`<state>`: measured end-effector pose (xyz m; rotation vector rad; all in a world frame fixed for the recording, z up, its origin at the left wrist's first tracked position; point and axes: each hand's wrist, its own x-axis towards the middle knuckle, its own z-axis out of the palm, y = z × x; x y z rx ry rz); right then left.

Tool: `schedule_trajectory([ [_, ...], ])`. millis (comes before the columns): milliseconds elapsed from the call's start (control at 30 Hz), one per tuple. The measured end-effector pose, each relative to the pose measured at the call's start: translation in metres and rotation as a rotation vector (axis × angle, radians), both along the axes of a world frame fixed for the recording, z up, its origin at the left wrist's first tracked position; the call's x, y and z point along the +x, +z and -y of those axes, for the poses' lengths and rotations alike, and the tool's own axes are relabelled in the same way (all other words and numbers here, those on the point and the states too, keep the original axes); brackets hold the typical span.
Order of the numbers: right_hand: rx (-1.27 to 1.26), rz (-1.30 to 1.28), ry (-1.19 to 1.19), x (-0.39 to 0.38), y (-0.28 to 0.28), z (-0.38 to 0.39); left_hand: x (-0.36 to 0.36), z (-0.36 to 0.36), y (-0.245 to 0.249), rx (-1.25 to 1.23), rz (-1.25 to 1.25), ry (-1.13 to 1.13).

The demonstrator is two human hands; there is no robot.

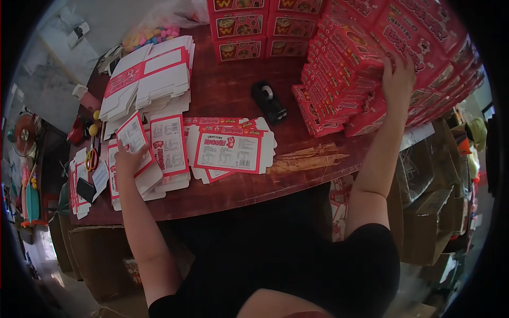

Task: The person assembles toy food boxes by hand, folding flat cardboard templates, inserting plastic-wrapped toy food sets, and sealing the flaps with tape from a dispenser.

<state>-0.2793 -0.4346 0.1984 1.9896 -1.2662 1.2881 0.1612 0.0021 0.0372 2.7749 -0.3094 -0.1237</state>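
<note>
At the left, my left hand (131, 158) grips a flat red-and-white printed carton (132, 137) by its edge, its fingers bent over the card. Under and beside it lie more flat cartons (168, 144). Reaching to the upper right, my right hand (398, 77) touches the stack of red packed boxes (339, 74), fingers spread over the boxes' right side. Its fingertips rest against the red surface. A fanned pile of flat cartons (230, 151) lies in the middle of the dark red table (222, 95).
A black tape dispenser (269, 102) stands mid-table. White-and-red folded cartons (146, 74) are piled behind my left hand. Scissors (92, 158) and a black phone (86, 190) lie at far left. Red boxes (241, 26) stand at the back; brown cardboard boxes (424, 220) are below right.
</note>
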Motion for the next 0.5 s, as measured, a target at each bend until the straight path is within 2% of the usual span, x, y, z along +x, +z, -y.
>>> schedule_trajectory([
  [33, -0.136, -0.137, -0.259, 0.002, 0.002, -0.015, 0.010, -0.004, -0.007, -0.030, -0.017, -0.025],
  [67, -0.227, -0.100, -0.205, 0.003, 0.002, -0.026, 0.027, -0.012, -0.021, -0.061, -0.031, -0.048],
  [100, -0.215, -0.048, -0.085, 0.006, 0.000, -0.039, 0.038, -0.018, -0.026, -0.090, -0.044, -0.067],
  [133, -0.200, 0.007, 0.043, 0.011, -0.005, -0.054, 0.022, -0.011, -0.007, -0.159, -0.109, -0.036],
  [200, -0.154, 0.067, 0.333, 0.022, -0.023, -0.080, 0.045, -0.022, -0.035, -0.094, 0.103, -0.044],
  [233, -0.127, 0.073, 0.500, 0.032, -0.039, -0.093, 0.032, -0.021, -0.013, -0.102, 0.034, -0.001],
  [267, -0.043, 0.105, 0.637, 0.046, -0.056, -0.110, 0.007, -0.010, 0.015, -0.112, -0.031, 0.055],
  [333, 0.153, 0.146, 0.871, 0.072, -0.094, -0.141, -0.003, -0.017, 0.027, -0.333, 0.091, -0.066],
  [367, 0.261, 0.146, 0.960, 0.083, -0.113, -0.152, 0.015, -0.017, 0.004, -0.522, 0.049, -0.027],
  [400, 0.459, 0.241, 1.064, 0.096, -0.127, -0.168, 0.009, -0.012, 0.002, -0.588, 0.027, -0.002],
  [433, 0.669, 0.318, 1.152, 0.107, -0.140, -0.181, -0.015, -0.004, 0.015, -0.490, 0.165, -0.046],
  [467, 0.811, 0.363, 1.237, 0.119, -0.150, -0.190, -0.036, 0.004, 0.012, -0.767, 0.029, -0.158],
  [500, 0.958, 0.398, 1.306, 0.130, -0.159, -0.197, -0.060, 0.010, 0.009, -0.878, -0.027, -0.242],
])
